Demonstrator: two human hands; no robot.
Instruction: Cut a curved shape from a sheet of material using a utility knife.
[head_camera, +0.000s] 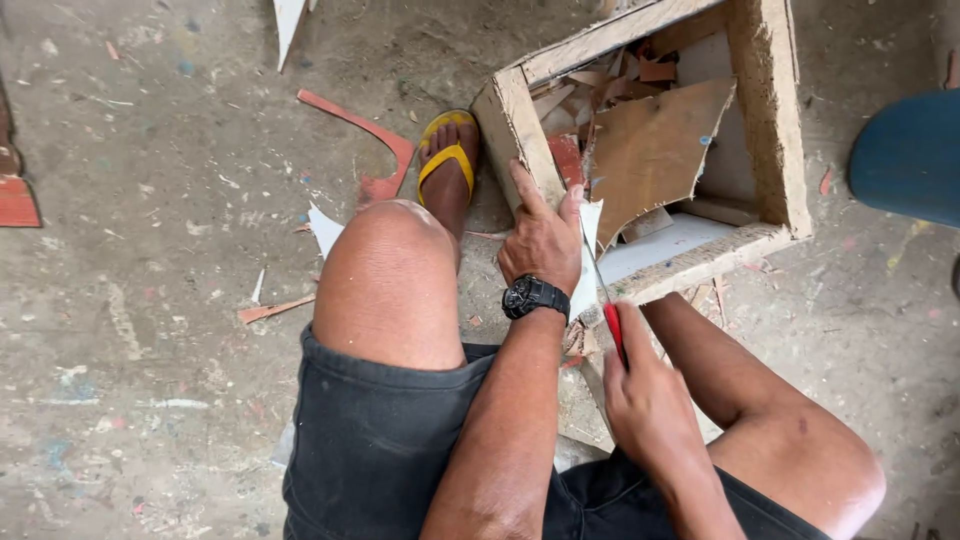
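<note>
The person sits low over a dusty concrete floor (150, 330), and the work in hand looks like trimming: the left hand (540, 240) steadies a thin white sheet offcut (588, 262) against the near corner of an open box of rough chipboard (775, 110), fingers and thumb pressed together on the sheet's edge, while the right hand (645, 395) is wrapped closed around the red handle of a slim metal-bladed cutting tool (608, 310), whose blade runs up along the sheet just beside the left thumb. A black wristwatch (533, 296) sits on the left wrist. Inside the box lie a brown, jagged hardboard piece (655, 150) and smaller red and tan scraps (too jumbled to tell apart). Left of the box, a foot in a yellow flip-flop sandal (447, 150) rests on the floor, and further left of it lies a curved red strip of laminate (365, 135). By my reading the cut is mid-stroke, not finished. The next move seems to call for a steady draw of the blade along the sheet, with the left fingers kept off the cutting line and the sheet held flat against the box corner so that it does not flex.
</note>
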